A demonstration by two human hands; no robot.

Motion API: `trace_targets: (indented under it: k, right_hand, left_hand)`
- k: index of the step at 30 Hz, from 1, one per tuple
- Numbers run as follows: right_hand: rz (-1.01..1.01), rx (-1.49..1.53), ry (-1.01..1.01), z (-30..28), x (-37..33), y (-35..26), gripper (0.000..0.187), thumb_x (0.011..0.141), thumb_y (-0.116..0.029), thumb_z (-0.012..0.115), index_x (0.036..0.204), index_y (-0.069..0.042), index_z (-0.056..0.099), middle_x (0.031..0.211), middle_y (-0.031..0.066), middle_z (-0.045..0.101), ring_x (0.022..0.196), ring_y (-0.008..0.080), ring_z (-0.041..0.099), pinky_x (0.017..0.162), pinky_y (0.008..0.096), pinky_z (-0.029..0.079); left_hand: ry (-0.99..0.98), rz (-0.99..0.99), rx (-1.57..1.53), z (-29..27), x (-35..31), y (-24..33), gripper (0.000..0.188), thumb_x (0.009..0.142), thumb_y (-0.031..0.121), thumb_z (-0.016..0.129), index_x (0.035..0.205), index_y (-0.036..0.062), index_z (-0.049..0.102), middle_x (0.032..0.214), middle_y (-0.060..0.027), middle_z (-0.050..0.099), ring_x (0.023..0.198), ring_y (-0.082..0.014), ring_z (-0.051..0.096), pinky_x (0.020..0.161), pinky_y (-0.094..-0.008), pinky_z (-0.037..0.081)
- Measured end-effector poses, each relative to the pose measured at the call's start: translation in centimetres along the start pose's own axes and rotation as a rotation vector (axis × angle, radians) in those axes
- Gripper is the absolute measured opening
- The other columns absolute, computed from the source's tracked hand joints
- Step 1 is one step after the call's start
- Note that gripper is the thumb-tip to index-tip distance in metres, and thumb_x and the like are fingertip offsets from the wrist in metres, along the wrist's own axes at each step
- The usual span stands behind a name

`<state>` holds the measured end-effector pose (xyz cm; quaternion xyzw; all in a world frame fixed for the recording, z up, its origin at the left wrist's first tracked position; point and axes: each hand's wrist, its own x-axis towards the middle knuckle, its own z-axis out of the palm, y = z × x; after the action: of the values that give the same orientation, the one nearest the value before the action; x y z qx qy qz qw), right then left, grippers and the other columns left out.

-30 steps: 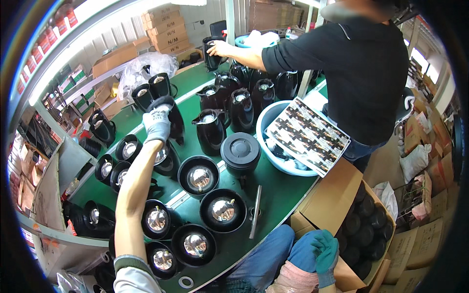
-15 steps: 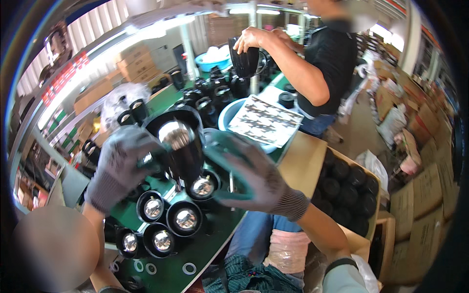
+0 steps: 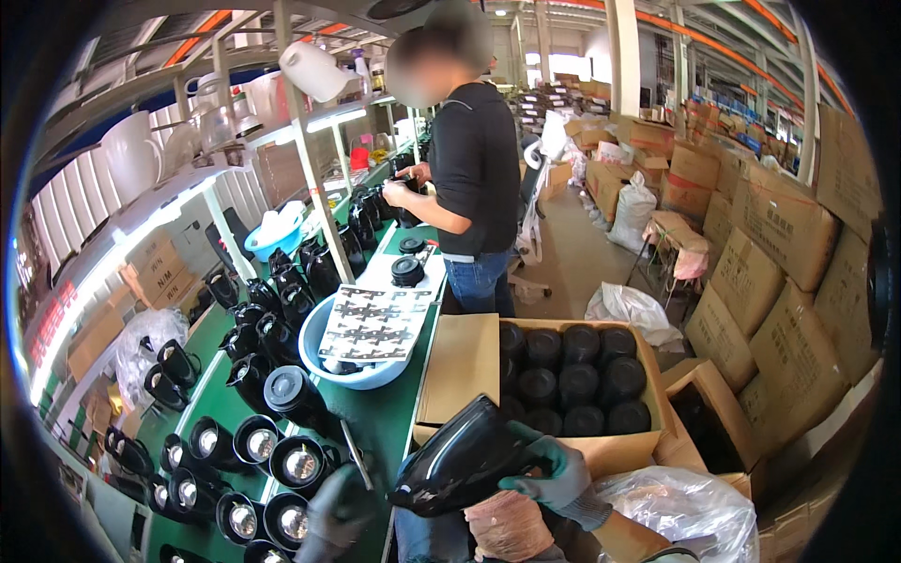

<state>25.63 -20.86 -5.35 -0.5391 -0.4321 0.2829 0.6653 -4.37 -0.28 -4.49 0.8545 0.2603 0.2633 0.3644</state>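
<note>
My gloved right hand is closed on a shiny black jug. The jug lies tilted on its side in the air over my lap, and its inside is hidden. At the bench's near edge is my gloved left hand, smeared by motion, so its fingers cannot be read. A thin metal rod stands right above that hand; whether they touch is unclear. Several black jugs with mirrored silver insides, one of them an open jug, stand beside the left hand. A jug with a grey lid is just beyond.
A blue basin with a patterned sheet across it sits on the green bench. To the right, a carton holds rows of black round pieces. A co-worker stands farther along the bench. Stacked cartons line the right.
My view has swung right. The right hand has carried the jug from over the bench to above my lap, tipping it sideways. My left hand has come off the jug and lowered.
</note>
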Motion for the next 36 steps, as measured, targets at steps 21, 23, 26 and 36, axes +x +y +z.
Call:
trace_targets:
  k: [21,23,26,36]
  right_hand:
    - [0.289,-0.137,0.069,-8.9,3.1,13.4,0.039,0.098,-0.029,0.070,0.129,-0.007,0.065,0.119,0.0129,0.072,0.109,0.0239,0.070,0.095,0.0412,0.054]
    - [0.323,-0.895,0.431,-16.2,5.4,22.7,0.068,0.095,-0.049,0.069,0.147,-0.010,0.052,0.138,0.0211,0.063,0.129,0.0320,0.060,0.105,0.0503,0.049]
    - [1.098,-1.454,0.079,-23.1,6.2,29.8,0.136,0.080,-0.075,0.069,0.164,0.003,-0.003,0.167,0.0341,0.016,0.156,0.0486,0.014,0.127,0.0576,0.011]
    - [1.086,-1.520,0.015,-22.2,8.2,25.5,0.135,0.068,-0.073,0.080,0.163,0.001,0.018,0.154,0.0258,0.043,0.144,0.0433,0.040,0.124,0.0556,0.019]
  left_hand:
    - [-0.290,-0.548,-0.451,13.2,6.4,-7.8,0.066,0.090,0.010,0.074,0.148,-0.0034,0.045,0.133,-0.0141,0.063,0.117,-0.0182,0.062,0.102,-0.0346,0.052]
    - [-0.322,-0.524,-0.446,14.3,7.9,-8.1,0.065,0.090,0.010,0.074,0.147,-0.0034,0.045,0.132,-0.0140,0.064,0.117,-0.0182,0.062,0.102,-0.0345,0.052]
    - [-0.351,-0.531,-0.477,17.2,10.7,-9.0,0.064,0.091,0.011,0.074,0.146,-0.0035,0.046,0.131,-0.0138,0.064,0.116,-0.0182,0.063,0.101,-0.0343,0.052]
    - [-0.362,-0.492,-0.463,17.7,13.5,-8.1,0.058,0.091,0.012,0.073,0.142,-0.0038,0.050,0.127,-0.0131,0.066,0.112,-0.0181,0.064,0.100,-0.0339,0.053]
